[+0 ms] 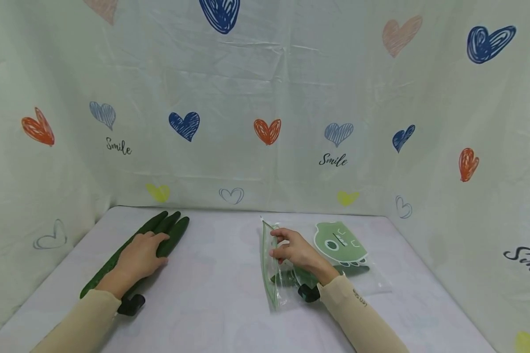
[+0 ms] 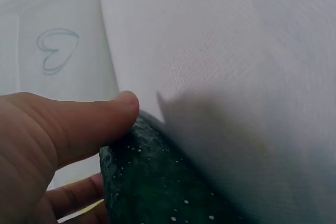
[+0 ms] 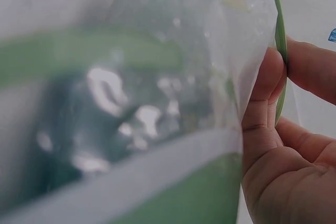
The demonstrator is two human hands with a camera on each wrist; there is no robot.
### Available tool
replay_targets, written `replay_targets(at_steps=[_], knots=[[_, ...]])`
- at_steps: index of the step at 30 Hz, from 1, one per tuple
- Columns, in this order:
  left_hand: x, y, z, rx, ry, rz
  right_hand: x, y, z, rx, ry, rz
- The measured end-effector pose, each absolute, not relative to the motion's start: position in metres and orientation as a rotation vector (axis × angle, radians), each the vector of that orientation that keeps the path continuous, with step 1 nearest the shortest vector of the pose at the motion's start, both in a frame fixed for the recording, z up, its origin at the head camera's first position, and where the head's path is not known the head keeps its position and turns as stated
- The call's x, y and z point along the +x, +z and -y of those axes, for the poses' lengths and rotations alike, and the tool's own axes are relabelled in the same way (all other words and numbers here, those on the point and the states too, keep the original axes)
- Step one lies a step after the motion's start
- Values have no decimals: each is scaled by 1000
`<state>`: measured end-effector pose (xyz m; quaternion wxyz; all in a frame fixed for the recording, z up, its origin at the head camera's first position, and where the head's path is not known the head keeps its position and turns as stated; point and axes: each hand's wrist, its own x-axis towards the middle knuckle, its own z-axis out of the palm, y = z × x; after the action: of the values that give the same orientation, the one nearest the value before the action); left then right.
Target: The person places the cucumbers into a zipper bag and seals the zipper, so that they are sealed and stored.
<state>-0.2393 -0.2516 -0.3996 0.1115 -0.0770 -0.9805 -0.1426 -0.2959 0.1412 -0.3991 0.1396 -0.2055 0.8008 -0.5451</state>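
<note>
Three long dark green cucumbers lie side by side, slanting away on the left of the table. My left hand lies over them; in the left wrist view its thumb presses one side of a bumpy cucumber, with fingers on the other side. On the right lies a clear zip bag printed with a green cartoon figure. Another cucumber shows through the plastic. My right hand pinches the bag's open end by its green zip strip.
White cloth covers the table. A pale curtain with printed hearts hangs behind and along both sides. Dark wrist cameras sit under the cuffs of the beige sleeves.
</note>
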Motion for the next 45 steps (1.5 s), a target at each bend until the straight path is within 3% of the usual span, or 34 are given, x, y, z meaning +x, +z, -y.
replay_targets(at_steps=[12,21,45], knots=[[-244,-394,239,-165,-303,2961,-296,-401,-142,-599,-1589,-2312],[-242,-390,235,-173,-581,2989,-297,-401,-142,-589,-1589,-2323],[-229,-395,223,-390,-706,3046,-296,-402,-140,-581,-1584,-2313]])
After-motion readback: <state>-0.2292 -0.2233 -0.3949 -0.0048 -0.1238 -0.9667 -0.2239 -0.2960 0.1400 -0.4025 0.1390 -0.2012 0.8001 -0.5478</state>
